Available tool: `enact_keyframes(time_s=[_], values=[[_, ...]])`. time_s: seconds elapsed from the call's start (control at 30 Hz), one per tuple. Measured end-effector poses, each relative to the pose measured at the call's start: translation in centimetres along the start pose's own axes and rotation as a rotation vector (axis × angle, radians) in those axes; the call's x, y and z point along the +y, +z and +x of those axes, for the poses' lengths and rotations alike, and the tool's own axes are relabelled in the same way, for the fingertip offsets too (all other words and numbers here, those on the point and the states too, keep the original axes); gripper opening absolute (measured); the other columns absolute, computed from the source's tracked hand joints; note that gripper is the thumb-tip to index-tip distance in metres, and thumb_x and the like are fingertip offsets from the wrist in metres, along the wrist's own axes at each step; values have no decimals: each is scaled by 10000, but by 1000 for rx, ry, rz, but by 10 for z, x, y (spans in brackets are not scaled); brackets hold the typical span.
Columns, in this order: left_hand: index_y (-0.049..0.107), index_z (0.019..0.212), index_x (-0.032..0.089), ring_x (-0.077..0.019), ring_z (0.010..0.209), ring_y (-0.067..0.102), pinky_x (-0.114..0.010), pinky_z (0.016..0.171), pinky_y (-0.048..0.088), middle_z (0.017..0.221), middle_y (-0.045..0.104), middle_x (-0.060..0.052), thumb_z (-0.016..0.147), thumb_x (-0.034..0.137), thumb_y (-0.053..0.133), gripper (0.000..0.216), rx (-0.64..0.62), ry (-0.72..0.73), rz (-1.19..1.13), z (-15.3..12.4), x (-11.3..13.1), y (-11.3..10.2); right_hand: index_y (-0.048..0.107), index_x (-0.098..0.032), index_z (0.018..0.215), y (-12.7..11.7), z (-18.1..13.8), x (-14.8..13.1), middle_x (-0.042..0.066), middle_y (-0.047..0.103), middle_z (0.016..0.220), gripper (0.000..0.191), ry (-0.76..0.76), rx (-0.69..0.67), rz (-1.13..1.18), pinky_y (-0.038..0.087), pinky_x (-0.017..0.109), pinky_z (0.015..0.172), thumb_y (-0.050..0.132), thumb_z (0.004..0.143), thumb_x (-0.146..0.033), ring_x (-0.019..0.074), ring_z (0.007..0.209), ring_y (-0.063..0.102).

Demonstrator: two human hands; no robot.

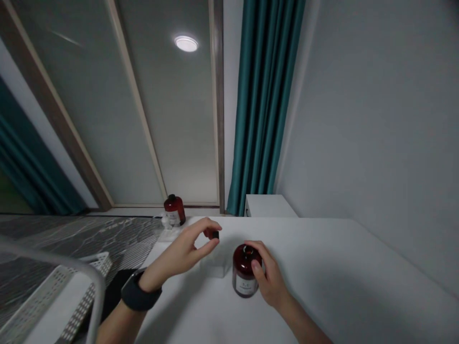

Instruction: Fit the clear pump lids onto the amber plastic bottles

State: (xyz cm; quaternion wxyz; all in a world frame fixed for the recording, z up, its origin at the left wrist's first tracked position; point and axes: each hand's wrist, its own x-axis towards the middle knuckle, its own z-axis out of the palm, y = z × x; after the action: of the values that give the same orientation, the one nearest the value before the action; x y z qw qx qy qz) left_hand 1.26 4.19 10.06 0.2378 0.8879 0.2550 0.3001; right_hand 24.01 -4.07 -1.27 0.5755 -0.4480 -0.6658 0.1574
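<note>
A dark red-brown glass bottle (245,286) with a white label stands upright on the white table. Its neck is uncapped. My right hand (271,279) wraps around the bottle's right side, with fingers near the shoulder and the thumb in front. To the left and slightly higher, my left hand (182,251) pinches a small black bottle cap (215,234), apart from the bottle's mouth. A dark watch band circles my left wrist. Between my hands, a pale, partly see-through box (214,270) sits on the table.
A second red-brown bottle (174,211) with a black cap stands at the table's far left corner, by a small white object (165,220). A white perforated basket (83,306) and a grey curved bar (96,286) are at left. A white cabinet (270,205) stands beyond the table.
</note>
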Motion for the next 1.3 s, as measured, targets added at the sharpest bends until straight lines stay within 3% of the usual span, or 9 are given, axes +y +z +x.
enact_keyframes(time_s=[0.13,0.3,0.47,0.6,0.73,0.9,0.97,1.1,1.3], values=[[562,1015,195,-170,867,599,-286,763,482,943,628,-27,943,298,550,127,145,-175,-2,-33,-33,0,578,-218,1214,1,-1,1,88,650,1115,332,1,11,-16,496,346,903,410,991,-397,246,1041,621],[525,857,188,-170,760,573,-296,712,471,834,609,-19,919,297,518,125,362,-250,95,-62,-77,29,570,-221,1228,3,-4,6,82,654,1123,328,-3,11,-48,503,337,896,411,992,-384,239,1047,628],[552,855,195,-199,819,587,-323,764,474,859,625,-36,907,261,516,92,257,-265,187,-74,-100,47,572,-239,1230,4,-7,9,70,655,1138,323,-2,10,-83,500,320,901,406,995,-386,231,1063,624],[605,909,192,-232,856,597,-369,811,475,877,647,-53,894,244,539,85,187,-274,218,-77,-105,50,579,-238,1223,4,-7,11,78,661,1142,330,-5,12,-94,504,337,896,407,992,-399,247,1065,629],[622,1073,181,-263,912,614,-416,847,492,957,669,-84,838,165,541,249,130,-267,232,-79,-106,53,574,-229,1227,3,-8,11,90,653,1151,336,4,0,-92,504,356,900,402,993,-399,257,1069,625],[486,1314,150,-301,1220,524,-515,1072,404,1306,574,-145,705,52,485,617,153,-173,186,-80,-100,50,564,-228,1236,3,-7,10,88,646,1143,335,2,-3,-86,504,348,898,397,996,-392,247,1055,623],[392,1403,160,-304,1318,451,-535,1129,351,1413,489,-155,760,83,489,655,170,-109,133,-80,-93,49,563,-233,1238,3,-7,9,82,642,1142,330,4,0,-88,500,344,906,397,996,-385,241,1055,620],[260,1494,203,-317,1350,420,-542,1125,372,1466,431,-162,871,211,564,693,127,-58,87,-77,-77,55,556,-240,1243,3,-6,7,77,631,1160,322,12,0,-78,496,338,923,403,993,-372,233,1076,612],[337,1462,233,-313,1339,444,-533,1133,391,1457,452,-141,876,220,612,647,73,-44,131,-73,-73,68,512,-220,1304,1,-8,8,99,615,1257,391,75,-45,-39,475,376,1001,477,946,-375,259,1178,587]])
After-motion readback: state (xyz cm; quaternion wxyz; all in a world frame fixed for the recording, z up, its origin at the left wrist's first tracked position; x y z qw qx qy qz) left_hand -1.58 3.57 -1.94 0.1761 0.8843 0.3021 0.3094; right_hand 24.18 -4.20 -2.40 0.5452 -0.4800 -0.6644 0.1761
